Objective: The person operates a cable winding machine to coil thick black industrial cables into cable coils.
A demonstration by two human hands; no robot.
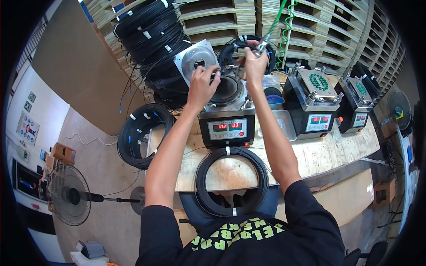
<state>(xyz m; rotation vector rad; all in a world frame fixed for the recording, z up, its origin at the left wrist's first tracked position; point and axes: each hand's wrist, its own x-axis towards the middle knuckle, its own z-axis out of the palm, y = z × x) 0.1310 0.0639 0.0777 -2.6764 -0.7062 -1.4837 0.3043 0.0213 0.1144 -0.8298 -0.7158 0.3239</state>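
Observation:
My right hand [256, 65] is closed round an air blow gun [261, 48], whose metal fitting joins a green hose above. The gun's lower end points down over a black machine [226, 128] with red digits on its front. My left hand [204, 85] hovers at the left side of the machine's round dark top plate [227, 88], fingers curled and thumb near the fingertips; whatever is between them is too small to make out. A square metal plate with a round disc [195, 60] stands tilted behind that hand. A black cable coil [203, 181] lies across the table's front edge and my lap.
Two similar machines with green rings of parts [318, 81] stand to the right. A tall stack of cable coils [153, 44] rises at back left; another coil [125, 135] sits at the table's left edge. A clear tray [286, 126] is beside the machine. A floor fan [69, 195] stands left.

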